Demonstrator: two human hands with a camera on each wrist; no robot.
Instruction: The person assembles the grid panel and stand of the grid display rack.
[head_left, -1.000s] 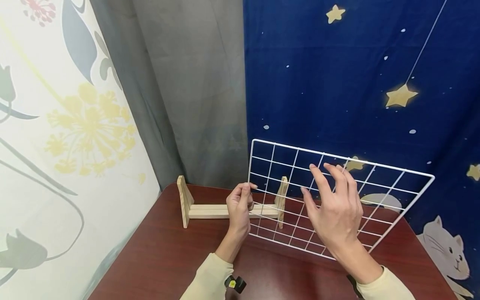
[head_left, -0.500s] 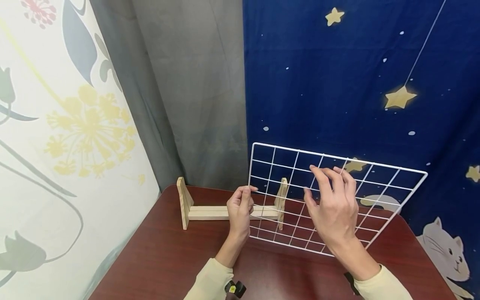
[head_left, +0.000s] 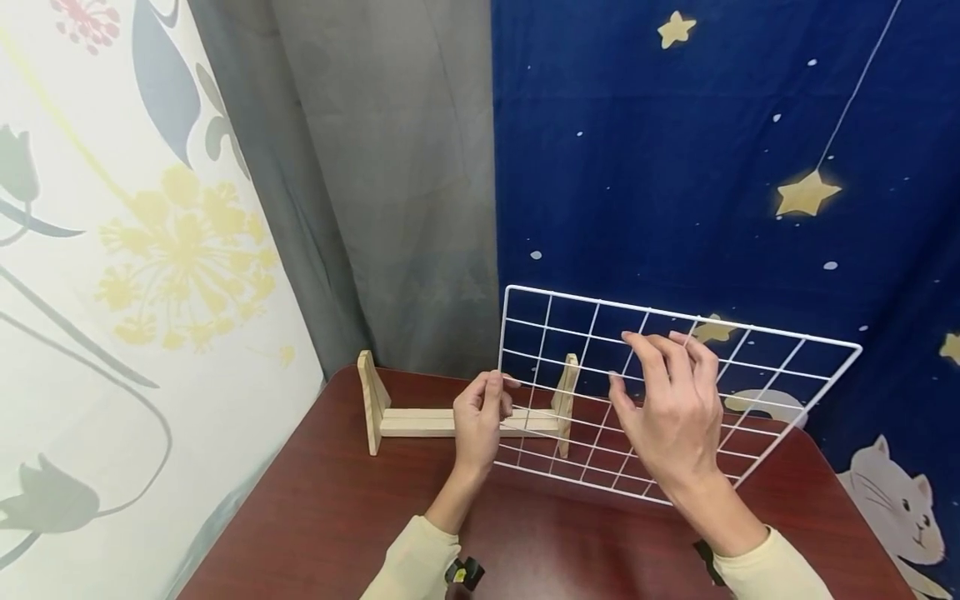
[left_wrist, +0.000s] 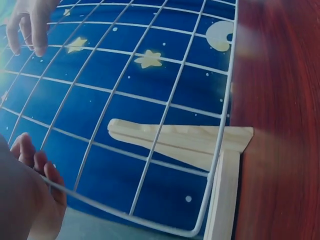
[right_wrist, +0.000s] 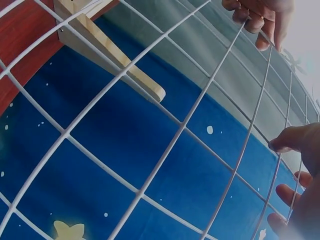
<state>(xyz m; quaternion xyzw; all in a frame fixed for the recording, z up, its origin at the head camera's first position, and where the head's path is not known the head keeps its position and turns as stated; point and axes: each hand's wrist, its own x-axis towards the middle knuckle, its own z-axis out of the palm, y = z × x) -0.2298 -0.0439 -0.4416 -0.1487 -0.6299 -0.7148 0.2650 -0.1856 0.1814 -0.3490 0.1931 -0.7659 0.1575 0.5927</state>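
Note:
A white wire grid panel (head_left: 600,301) is held up at a slant over the table. My left hand (head_left: 476,425) grips its left edge, fingers curled round the outer wire. Against the right part of the panel, my right hand (head_left: 675,408) is spread with thumb apart, its loosely bent fingertips right at the wires. Behind the panel stands a pale wooden stand (head_left: 420,422), a crossbar between two upright side pieces; the wires overlap its right side. In the left wrist view one side piece (left_wrist: 175,140) shows through the grid, close to its edge.
The dark red-brown table (head_left: 570,542) lies beneath. A grey curtain (head_left: 397,167) and a blue star-print cloth (head_left: 637,167) hang behind it, and a white floral-print surface (head_left: 60,350) is on the left. Wrist cameras (head_left: 465,573) sit below the sleeves.
The panel's right end has dipped slightly and its lower edge has risen a little. My right hand has shifted slightly along with it; my left hand keeps its grip. The stand is unmoved.

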